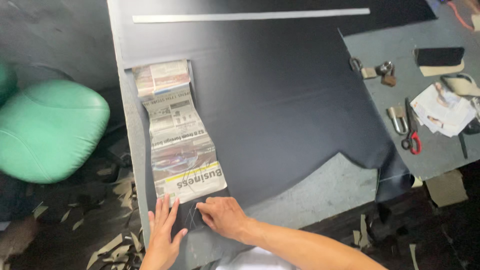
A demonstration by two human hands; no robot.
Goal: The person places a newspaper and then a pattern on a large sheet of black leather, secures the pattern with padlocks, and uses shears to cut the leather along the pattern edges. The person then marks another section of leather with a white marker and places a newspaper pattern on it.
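In the head view, a dark cloth (280, 95) is spread over the grey counter (325, 192). A strip of newspaper (180, 145) is laid along its left edge as a pattern, running from centre left to the lower middle of the frame. The left hand (162, 235) is pressed flat with fingers spread, grasping nothing. The right hand (222, 216) is curled over the paper's lower corner; whether something small is pinched there cannot be told. The paper is held only at its near end, so the far end could probably be shifted or creased. Scissors (411, 132) and padlocks (397, 120) are left at the right.
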